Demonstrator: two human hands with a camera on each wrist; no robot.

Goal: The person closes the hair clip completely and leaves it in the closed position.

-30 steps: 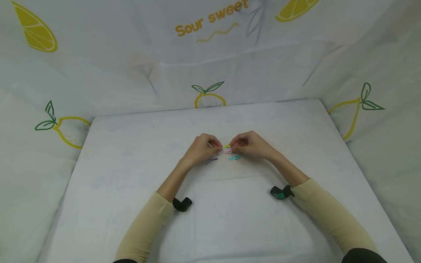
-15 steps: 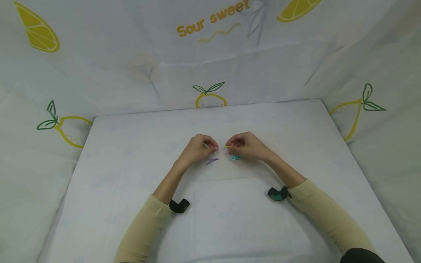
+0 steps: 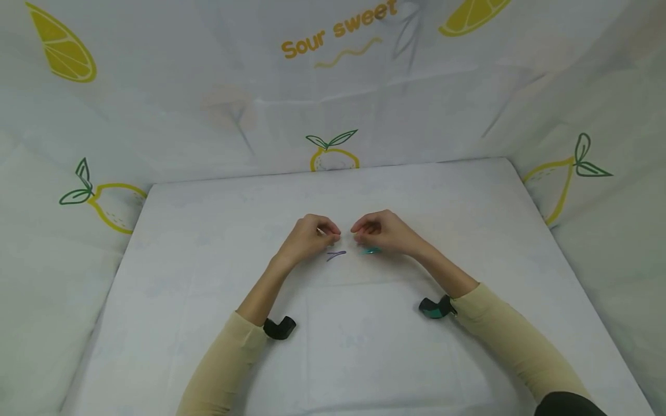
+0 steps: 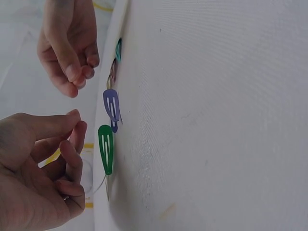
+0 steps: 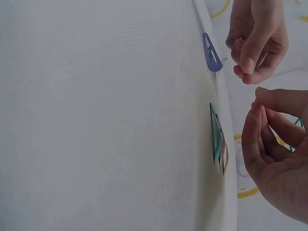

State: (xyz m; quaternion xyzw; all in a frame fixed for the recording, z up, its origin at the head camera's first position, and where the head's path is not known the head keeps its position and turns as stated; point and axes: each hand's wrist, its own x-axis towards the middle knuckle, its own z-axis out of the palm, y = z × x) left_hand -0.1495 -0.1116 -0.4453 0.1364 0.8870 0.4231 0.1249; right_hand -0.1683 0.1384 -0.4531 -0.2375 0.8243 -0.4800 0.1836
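Note:
My left hand (image 3: pixel 309 238) hovers just over the table with thumb and forefinger tips together; nothing shows between them. Below it in the left wrist view lies a green snap hair clip (image 4: pixel 109 161), hidden under the hand in the head view. A purple hair clip (image 3: pixel 338 252), its two arms spread, lies just right of that hand. Across a narrow gap, my right hand (image 3: pixel 387 234) has its thumb and fingertips close together, also with no object visible. Beneath it lie a teal hair clip (image 5: pixel 215 139), a pink one (image 5: pixel 222 149) and a yellowish one (image 5: pixel 226 156).
A white cloth covers the table (image 3: pixel 333 346). White curtains (image 3: pixel 208 127) with lemon prints rise behind it and at both sides. Black camera mounts (image 3: pixel 280 328) sit at both wrists, low over the cloth.
Both hands have drifted left in the head view, the left one slightly downward too. The right hand now covers the yellow and pink hair clips, while the purple one shows more fully.

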